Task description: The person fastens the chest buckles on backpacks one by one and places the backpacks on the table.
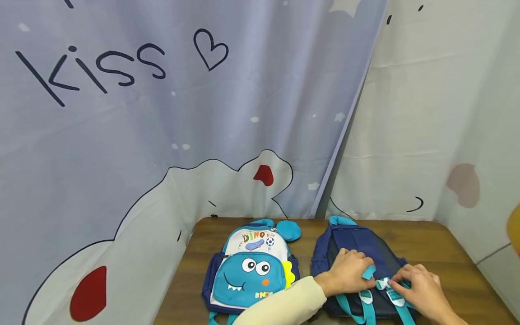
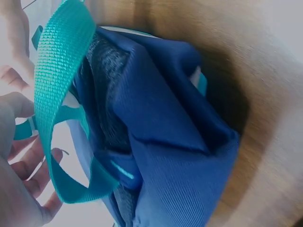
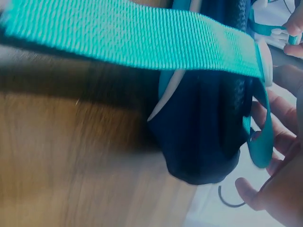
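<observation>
A navy backpack (image 1: 359, 239) lies on the right side of the table, its back panel and teal straps facing up. Over its lower part, my left hand (image 1: 350, 271) pinches a teal strap (image 1: 369, 271), whose short end sticks out past the fingers. My right hand (image 1: 422, 289) pinches the strap at a white buckle (image 1: 383, 283) just to the right. The fingertips partly hide how the buckle's pieces sit. In the left wrist view a loose teal strap (image 2: 61, 56) loops in front of the left hand. Another teal strap (image 3: 142, 38) crosses the right wrist view.
To the left lies a second backpack (image 1: 248, 271) with a dinosaur face, under the left forearm's pale sleeve (image 1: 288, 302). A round teal pouch (image 1: 289, 230) sits by its top. The wooden table (image 1: 438, 243) ends at printed curtains (image 1: 260, 113).
</observation>
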A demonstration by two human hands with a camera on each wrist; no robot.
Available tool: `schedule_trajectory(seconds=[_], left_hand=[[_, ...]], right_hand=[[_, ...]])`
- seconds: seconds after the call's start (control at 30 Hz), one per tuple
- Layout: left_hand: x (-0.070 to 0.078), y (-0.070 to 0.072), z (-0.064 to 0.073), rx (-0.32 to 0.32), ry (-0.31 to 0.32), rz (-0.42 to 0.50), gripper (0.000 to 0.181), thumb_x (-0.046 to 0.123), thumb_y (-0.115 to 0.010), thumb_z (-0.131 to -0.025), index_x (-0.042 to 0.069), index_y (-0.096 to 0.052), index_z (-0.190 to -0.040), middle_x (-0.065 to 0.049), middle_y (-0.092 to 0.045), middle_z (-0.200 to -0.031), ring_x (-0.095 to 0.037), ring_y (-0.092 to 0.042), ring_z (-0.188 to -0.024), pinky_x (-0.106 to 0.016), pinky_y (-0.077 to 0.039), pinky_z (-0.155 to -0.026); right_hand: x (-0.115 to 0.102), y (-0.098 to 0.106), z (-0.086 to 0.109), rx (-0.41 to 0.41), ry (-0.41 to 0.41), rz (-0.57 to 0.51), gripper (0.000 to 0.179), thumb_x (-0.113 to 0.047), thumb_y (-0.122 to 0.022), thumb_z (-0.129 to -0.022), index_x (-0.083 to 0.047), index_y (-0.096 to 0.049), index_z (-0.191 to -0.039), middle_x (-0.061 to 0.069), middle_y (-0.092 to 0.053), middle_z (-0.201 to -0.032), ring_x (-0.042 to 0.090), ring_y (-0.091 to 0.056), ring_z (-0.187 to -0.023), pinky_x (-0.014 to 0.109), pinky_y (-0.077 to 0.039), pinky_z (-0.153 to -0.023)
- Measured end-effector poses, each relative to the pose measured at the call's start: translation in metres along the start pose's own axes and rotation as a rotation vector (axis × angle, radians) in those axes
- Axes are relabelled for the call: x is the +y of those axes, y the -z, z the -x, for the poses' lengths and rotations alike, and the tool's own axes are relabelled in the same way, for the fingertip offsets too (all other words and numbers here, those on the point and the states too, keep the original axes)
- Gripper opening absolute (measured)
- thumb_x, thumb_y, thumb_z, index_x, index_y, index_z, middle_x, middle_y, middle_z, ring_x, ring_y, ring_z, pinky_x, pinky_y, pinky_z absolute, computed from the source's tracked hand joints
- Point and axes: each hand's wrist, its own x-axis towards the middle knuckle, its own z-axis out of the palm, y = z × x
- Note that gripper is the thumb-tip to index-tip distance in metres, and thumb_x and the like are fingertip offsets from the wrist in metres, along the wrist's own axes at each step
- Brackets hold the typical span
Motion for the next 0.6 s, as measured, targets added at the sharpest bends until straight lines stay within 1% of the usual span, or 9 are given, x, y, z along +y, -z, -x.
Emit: schedule_trajectory(seconds=[0.1,0.23,0.33,0.4,0.5,0.6], left_hand=[[-0.002,0.003,0.006,0.004,0.005,-0.01,0.026,0.054,-0.073,-0.093,0.042,-0.07,-0.115,0.025,-0.065,-0.102,0.004,-0.055,-0.091,-0.023,-0.04,-0.085],[-0.006,0.004,0.012,-0.015,0.017,-0.009,0.027,0.059,-0.077,-0.09,0.042,-0.069,-0.111,0.027,-0.064,-0.099,0.004,-0.055,-0.091,-0.023,-0.04,-0.087],[-0.009,0.005,0.017,-0.025,0.014,-0.001,0.028,0.058,-0.079,-0.089,0.042,-0.068,-0.109,0.027,-0.064,-0.098,0.004,-0.054,-0.092,-0.024,-0.041,-0.09],[-0.01,0.005,0.02,-0.012,0.013,0.006,0.027,0.056,-0.079,-0.09,0.041,-0.068,-0.108,0.028,-0.064,-0.098,0.004,-0.053,-0.09,-0.023,-0.04,-0.09],[-0.014,0.005,0.026,0.027,0.02,0.038,0.022,0.052,-0.079,-0.092,0.04,-0.067,-0.106,0.029,-0.065,-0.096,0.005,-0.051,-0.086,-0.02,-0.038,-0.086],[-0.016,0.004,0.031,0.072,0.032,0.078,0.018,0.048,-0.078,-0.093,0.037,-0.067,-0.102,0.029,-0.065,-0.092,0.006,-0.048,-0.081,-0.018,-0.035,-0.081]], right_hand=[[-0.005,0.0,-0.001,-0.031,-0.019,0.009,0.021,-0.032,-0.09,-0.083,-0.037,-0.072,-0.074,-0.019,-0.066,-0.083,0.016,-0.056,-0.088,0.067,-0.039,-0.083],[-0.011,-0.004,-0.002,-0.086,-0.059,0.01,0.013,-0.031,-0.089,-0.084,-0.029,-0.077,-0.08,-0.012,-0.072,-0.086,0.024,-0.059,-0.093,0.07,-0.036,-0.088],[-0.015,-0.007,-0.003,-0.103,-0.073,0.011,0.012,-0.03,-0.089,-0.084,-0.024,-0.078,-0.083,-0.008,-0.075,-0.088,0.027,-0.06,-0.095,0.071,-0.034,-0.089],[-0.019,-0.007,-0.003,-0.092,-0.066,0.014,0.014,-0.029,-0.09,-0.082,-0.024,-0.077,-0.082,-0.008,-0.074,-0.086,0.026,-0.061,-0.094,0.069,-0.034,-0.089],[-0.026,-0.009,-0.003,-0.066,-0.045,0.005,0.018,-0.029,-0.091,-0.081,-0.028,-0.074,-0.08,-0.011,-0.071,-0.084,0.022,-0.061,-0.089,0.066,-0.036,-0.087],[-0.031,-0.01,-0.005,-0.088,-0.026,0.004,0.016,-0.029,-0.09,-0.083,-0.029,-0.073,-0.083,-0.017,-0.066,-0.08,0.014,-0.058,-0.082,0.063,-0.037,-0.086]])
